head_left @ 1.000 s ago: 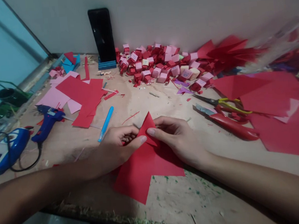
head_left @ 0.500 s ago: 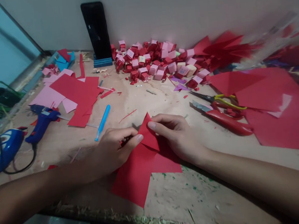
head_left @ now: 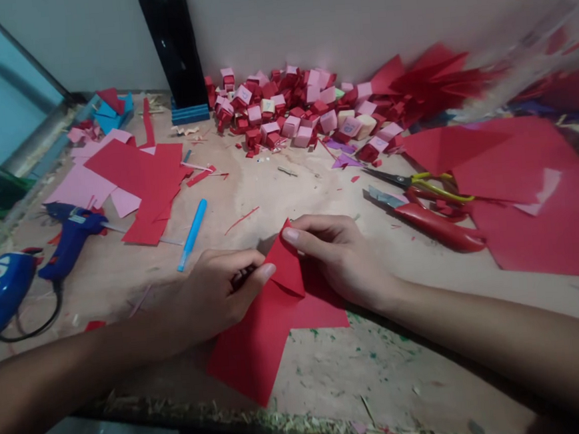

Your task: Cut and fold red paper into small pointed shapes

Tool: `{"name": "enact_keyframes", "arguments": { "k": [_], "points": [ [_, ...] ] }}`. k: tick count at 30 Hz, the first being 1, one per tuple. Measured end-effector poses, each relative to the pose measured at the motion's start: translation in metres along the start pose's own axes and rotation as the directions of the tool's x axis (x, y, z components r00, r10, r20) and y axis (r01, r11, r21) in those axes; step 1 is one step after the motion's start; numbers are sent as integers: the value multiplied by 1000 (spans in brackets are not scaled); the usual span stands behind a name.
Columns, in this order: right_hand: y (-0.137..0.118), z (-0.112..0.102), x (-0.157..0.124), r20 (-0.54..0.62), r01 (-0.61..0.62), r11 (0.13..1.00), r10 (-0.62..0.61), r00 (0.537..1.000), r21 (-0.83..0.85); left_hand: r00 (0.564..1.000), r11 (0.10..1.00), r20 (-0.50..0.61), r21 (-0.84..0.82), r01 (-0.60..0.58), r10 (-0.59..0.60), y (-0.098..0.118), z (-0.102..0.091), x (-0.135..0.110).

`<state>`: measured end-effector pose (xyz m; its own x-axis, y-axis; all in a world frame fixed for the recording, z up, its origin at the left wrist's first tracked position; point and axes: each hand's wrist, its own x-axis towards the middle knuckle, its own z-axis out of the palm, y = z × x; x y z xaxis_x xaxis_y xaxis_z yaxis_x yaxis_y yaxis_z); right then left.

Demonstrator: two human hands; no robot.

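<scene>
Between my hands is a folded sheet of red paper (head_left: 262,339), its pointed top facing away from me and two flaps spreading toward the table's front edge. My left hand (head_left: 227,285) pinches the left edge of the fold, thumb on top and fingers curled beneath. My right hand (head_left: 335,250) is closed on the fold near the pointed tip, its thumb pressing down on the paper. Fingers under the paper are partly hidden. Left of my left hand lies a light-blue pen-like stick (head_left: 193,234).
Paper cubes in red and pink (head_left: 286,110) are heaped at the back beside a propped phone (head_left: 172,49). Yellow-handled scissors (head_left: 432,182) and a red-handled cutter (head_left: 435,225) lie right, near large red sheets (head_left: 552,236). A blue glue gun (head_left: 73,237) and paper scraps (head_left: 141,182) lie left.
The view has shifted slightly, so the background sits a little further up and left. My right thumb now presses over the paper's tip. Both hands keep their hold.
</scene>
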<state>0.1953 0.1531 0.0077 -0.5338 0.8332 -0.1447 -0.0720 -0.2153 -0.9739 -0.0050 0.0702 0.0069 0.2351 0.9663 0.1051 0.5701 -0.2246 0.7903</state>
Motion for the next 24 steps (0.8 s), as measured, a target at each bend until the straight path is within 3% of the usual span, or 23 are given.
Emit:
{"name": "enact_keyframes", "arguments": {
  "k": [9, 24],
  "points": [
    [-1, 2, 2, -36, 70, 998, -70, 997, 2, 999, 998, 10, 49, -41, 41, 6, -2, 1],
    [1, 0, 1, -23, -6, 1000, 7, 1000, 23, 998, 996, -9, 48, -69, 70, 6, -2, -1]
  ]
}}
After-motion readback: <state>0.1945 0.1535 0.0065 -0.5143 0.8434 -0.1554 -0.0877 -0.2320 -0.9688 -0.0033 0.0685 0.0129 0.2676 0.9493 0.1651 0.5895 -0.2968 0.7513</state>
